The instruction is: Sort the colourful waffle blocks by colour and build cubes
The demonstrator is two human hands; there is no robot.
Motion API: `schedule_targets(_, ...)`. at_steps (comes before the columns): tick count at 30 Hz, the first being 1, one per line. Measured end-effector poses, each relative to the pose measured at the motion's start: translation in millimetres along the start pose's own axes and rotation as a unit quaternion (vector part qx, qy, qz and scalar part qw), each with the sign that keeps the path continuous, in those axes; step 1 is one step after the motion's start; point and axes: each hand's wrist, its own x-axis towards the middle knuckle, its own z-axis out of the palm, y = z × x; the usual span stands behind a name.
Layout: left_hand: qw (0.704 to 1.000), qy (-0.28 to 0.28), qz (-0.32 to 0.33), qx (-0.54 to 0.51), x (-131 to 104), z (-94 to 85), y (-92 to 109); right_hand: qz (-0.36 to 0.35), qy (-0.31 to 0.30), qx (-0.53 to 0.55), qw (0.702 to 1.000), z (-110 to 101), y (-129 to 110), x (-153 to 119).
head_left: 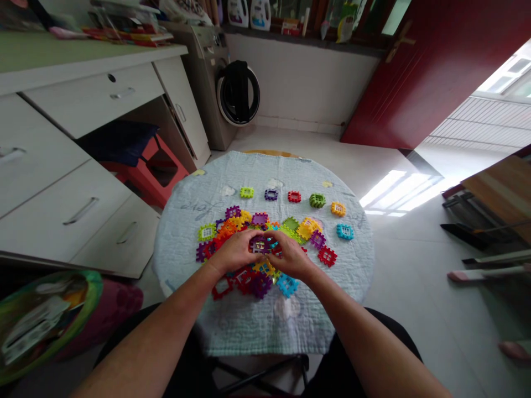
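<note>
Both hands meet over a pile of colourful plastic window-shaped blocks on the round table. My left hand (238, 251) and my right hand (289, 255) are curled round a purple block (259, 245), thumbs and fingers at its two sides. Around them lie an orange block (227, 228), a lime block (206, 232), a light blue block (287, 284) and a red block (327, 256). Beyond the pile, an arc of separate pieces includes a lime piece (246, 192), a dark purple one (271, 194), a red one (294, 196) and a thicker green one (317, 200).
A pale patterned cloth (186, 221) covers the table. Left of it stand white drawers (78, 210), a red stool (166, 166) and a full waste bin (93, 298). A washing machine (211, 83) with its door open is behind; a red door (398, 72) is at right.
</note>
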Motion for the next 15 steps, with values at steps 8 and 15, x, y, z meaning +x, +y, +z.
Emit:
schedule_targets(8, 0.995, 0.072, -0.056, 0.048, 0, -10.1, -3, 0.184, 0.096, -0.295, 0.933, -57, 33, -8)
schedule_targets(15, 0.997, 0.078, -0.02, 0.022, 1, -1.8, -5, 0.319, 0.001, -0.332, 0.888, -72, 63, -27)
